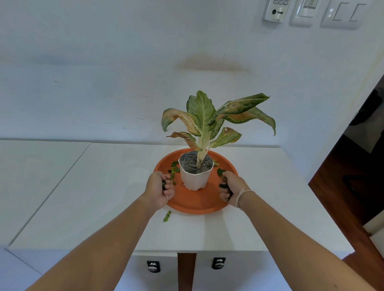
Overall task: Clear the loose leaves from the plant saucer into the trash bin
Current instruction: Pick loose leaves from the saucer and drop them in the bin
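An orange round saucer [194,203] lies on a white tabletop, with a white pot [195,179] holding a green and brown-tipped plant [210,119] standing in it. My left hand [159,190] rests on the saucer's left rim, fingers curled around small green leaf pieces. On the right rim my right hand [233,188] is closed on a clump of dark green leaves. More loose leaves [174,166] lie in the saucer left of the pot, and a few behind it on the right [216,163]. One leaf piece [167,216] lies on the table in front of the saucer. No trash bin is in view.
The white table [95,196] stands against a white wall. Two round knobs [153,266] show on the front below the table's near edge. A dark wooden floor and a doorway [363,165] lie to the right. Wall switches [342,13] hang at top right.
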Tool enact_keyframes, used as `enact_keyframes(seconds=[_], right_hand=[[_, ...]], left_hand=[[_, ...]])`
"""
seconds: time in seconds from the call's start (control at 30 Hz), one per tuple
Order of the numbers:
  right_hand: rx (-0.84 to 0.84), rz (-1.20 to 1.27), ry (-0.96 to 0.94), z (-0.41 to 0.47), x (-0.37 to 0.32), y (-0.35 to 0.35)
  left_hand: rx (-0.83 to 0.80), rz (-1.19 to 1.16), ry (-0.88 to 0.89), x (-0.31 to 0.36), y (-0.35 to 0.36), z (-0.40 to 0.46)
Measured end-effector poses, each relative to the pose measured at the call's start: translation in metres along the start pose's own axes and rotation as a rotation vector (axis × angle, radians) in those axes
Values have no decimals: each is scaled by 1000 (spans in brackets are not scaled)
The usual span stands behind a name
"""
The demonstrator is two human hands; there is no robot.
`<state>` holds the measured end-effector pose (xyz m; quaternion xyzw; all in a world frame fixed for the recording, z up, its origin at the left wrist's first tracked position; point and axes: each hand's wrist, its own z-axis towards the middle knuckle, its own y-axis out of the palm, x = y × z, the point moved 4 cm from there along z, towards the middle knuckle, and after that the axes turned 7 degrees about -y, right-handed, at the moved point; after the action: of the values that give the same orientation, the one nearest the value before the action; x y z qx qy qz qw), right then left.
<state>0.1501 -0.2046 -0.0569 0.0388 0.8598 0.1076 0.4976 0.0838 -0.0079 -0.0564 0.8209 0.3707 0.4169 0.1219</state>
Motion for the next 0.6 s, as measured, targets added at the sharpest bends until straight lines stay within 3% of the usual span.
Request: enact_keyframes(seconds=[0.13, 0.33, 0.6], right_hand=[[-65, 217, 26, -2, 5, 1], [-86, 266, 45, 2, 8, 0], [-28, -112, -66, 10, -3, -16]], left_hand=[[8, 10, 6, 0, -1, 0], [-9, 41, -10, 0, -5, -2], [116, 478, 106, 6, -18, -10]])
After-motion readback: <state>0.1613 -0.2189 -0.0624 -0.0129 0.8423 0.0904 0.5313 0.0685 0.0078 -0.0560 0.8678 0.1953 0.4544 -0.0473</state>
